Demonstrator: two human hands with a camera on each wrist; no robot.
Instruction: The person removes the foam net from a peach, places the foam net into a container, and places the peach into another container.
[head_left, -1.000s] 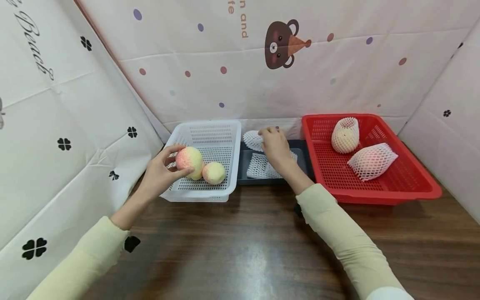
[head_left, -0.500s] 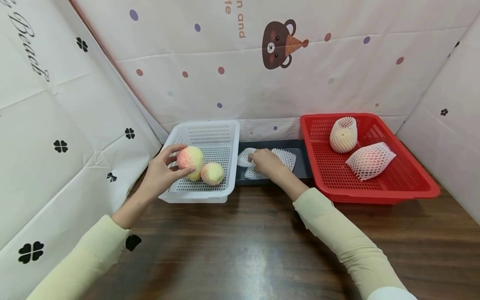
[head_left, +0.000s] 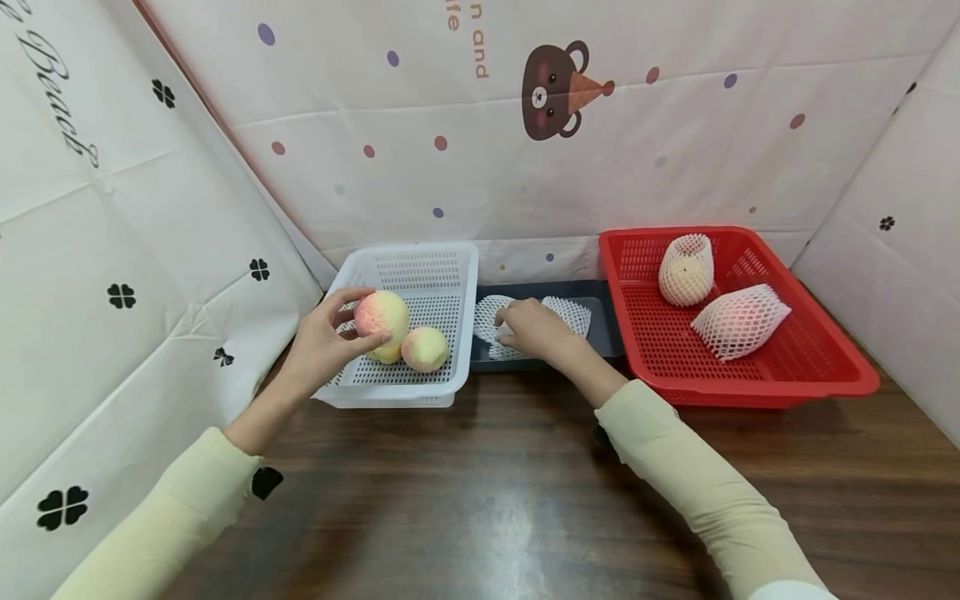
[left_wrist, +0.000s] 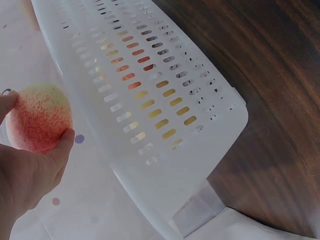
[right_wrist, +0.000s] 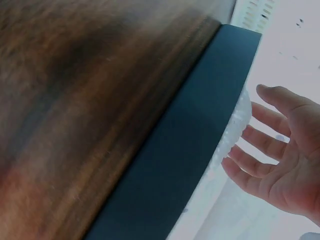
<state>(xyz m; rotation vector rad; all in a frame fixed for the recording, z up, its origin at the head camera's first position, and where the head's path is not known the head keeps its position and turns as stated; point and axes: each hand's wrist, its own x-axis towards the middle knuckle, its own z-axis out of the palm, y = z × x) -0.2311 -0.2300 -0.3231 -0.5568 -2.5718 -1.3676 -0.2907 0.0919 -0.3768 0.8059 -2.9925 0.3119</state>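
Observation:
My left hand [head_left: 318, 343] holds a pink-and-yellow peach [head_left: 384, 313] between thumb and fingers, above the white basket [head_left: 469, 333]. In the left wrist view the peach [left_wrist: 40, 117] shows its red speckled side beyond the basket wall. Another peach [head_left: 425, 348] lies in that basket, and part of one more shows beneath the held one. Over the dark tray [head_left: 606, 329], my right hand [head_left: 536, 327] reaches down to the white foam net sleeves [head_left: 486, 315]. Seen from the right wrist, its fingers are loosely bent with fingertips at a foam net [right_wrist: 238, 120], the thumb standing apart.
To the right stands a red basket [head_left: 660, 386] with two fruits in foam nets, one upright [head_left: 687, 271] and one lying [head_left: 742, 322]. A printed cloth [head_left: 405, 108] hangs behind. Brown wooden table [head_left: 465, 492] lies in front of the containers.
My right hand lifted a foam net at the tray's back, then lowered; that net now lies in the tray under my fingers. My left hand keeps the peach nearly still.

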